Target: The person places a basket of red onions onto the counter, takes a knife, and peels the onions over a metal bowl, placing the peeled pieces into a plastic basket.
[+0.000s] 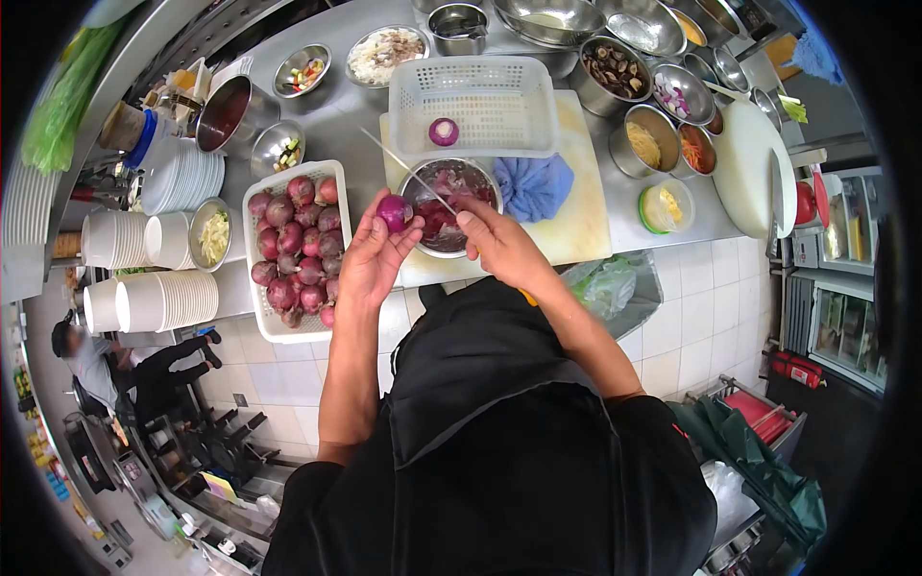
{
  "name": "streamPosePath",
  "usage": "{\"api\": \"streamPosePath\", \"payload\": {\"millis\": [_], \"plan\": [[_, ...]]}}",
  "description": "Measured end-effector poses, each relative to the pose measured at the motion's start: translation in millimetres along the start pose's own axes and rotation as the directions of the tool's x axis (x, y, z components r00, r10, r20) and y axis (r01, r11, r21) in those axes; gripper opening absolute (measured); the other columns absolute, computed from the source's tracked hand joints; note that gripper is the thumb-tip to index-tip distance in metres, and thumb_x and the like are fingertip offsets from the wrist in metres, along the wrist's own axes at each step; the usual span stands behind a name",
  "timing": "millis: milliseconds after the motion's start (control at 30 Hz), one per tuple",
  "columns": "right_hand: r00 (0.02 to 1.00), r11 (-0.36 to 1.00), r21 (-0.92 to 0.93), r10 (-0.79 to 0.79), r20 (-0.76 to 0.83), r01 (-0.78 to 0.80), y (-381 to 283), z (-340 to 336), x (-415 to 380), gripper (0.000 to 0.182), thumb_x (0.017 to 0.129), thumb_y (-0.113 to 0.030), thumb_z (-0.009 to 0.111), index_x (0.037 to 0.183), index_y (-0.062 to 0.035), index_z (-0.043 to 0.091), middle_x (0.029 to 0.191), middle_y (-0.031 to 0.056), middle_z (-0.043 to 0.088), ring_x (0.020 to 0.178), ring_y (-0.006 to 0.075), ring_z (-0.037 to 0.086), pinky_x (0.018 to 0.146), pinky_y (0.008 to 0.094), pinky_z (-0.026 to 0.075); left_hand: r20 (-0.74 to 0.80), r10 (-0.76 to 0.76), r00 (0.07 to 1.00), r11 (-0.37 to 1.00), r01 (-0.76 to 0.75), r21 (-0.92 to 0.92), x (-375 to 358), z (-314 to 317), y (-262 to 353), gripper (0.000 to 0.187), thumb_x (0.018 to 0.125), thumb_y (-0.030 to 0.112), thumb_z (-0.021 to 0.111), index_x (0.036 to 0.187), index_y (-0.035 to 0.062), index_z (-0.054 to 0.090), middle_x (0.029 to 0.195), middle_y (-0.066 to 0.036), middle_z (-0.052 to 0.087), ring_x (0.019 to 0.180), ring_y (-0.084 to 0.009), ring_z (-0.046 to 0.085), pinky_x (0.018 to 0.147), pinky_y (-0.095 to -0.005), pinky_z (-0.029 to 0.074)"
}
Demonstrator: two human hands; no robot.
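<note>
My left hand (370, 254) holds a peeled purple red onion (395, 213) in its fingers, at the left rim of a steel bowl (492, 182). Over that bowl, my right hand (497, 238) is closed on a knife (408, 167), its thin blade pointing up and left; the handle is mostly hidden in the fist. Reddish onion skins (444, 221) lie inside the bowl. Behind it, a white perforated basket (480, 79) contains one peeled onion (443, 132). To my left stands a white basket (253, 298) heaped with unpeeled red onions (293, 240).
A blue cloth (536, 188) lies on the cutting board (586, 226). Pots and bowls of cut ingredients, including a mushroom pot (615, 72), line the back and right. Stacked white bowls (168, 300) stand far left. A person (115, 370) is on the left, beyond the counter.
</note>
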State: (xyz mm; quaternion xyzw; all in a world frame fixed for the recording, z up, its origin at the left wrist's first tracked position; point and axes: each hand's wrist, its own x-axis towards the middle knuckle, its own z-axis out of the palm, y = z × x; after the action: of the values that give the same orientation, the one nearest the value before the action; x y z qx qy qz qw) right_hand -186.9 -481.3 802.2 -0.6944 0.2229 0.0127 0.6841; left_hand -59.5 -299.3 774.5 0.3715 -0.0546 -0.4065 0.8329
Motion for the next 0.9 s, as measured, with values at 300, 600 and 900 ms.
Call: {"api": "streamPosePath", "payload": {"millis": [300,600,900], "plan": [[0.974,0.946,-0.236,-0.227,0.006,0.222,8.7,15.1,-14.2,0.056,0.096,-0.043,0.048,0.134,-0.0018,0.044,0.096,0.0281,0.065,0.093,0.0457,0.062,0.081,0.0469,0.049,-0.050,-0.046,0.998,0.997,0.043,-0.061,10.5,-8.0,-9.4,0.041,0.093,0.034,0.059,0.120,0.0034,0.054,0.111,-0.008,0.061,0.101,-0.0185,0.058,0.088,-0.0328,0.049],[0.937,0.868,-0.411,-0.340,-0.084,0.278,8.1,23.9,-13.1,0.053,0.095,-0.039,0.053,0.135,-0.0049,0.044,0.081,0.0240,0.064,0.079,0.0416,0.064,0.071,0.0445,0.049,-0.147,0.043,0.988,0.999,-0.040,0.022,9.0,-4.2,-20.6,0.034,0.093,0.023,0.059,0.121,0.0049,0.053,0.115,-0.008,0.060,0.101,-0.0198,0.058,0.088,-0.0364,0.048],[0.944,0.949,-0.239,-0.258,-0.203,0.208,30.9,11.9,28.2,0.050,0.097,-0.039,0.049,0.131,-0.0034,0.050,0.089,0.0211,0.067,0.079,0.0330,0.067,0.069,0.0392,0.050,0.001,-0.084,0.996,0.993,0.084,0.088,0.8,20.3,-38.6,0.044,0.093,0.023,0.061,0.128,0.0032,0.045,0.105,-0.011,0.063,0.087,-0.0217,0.063,0.077,-0.0354,0.052]]}}
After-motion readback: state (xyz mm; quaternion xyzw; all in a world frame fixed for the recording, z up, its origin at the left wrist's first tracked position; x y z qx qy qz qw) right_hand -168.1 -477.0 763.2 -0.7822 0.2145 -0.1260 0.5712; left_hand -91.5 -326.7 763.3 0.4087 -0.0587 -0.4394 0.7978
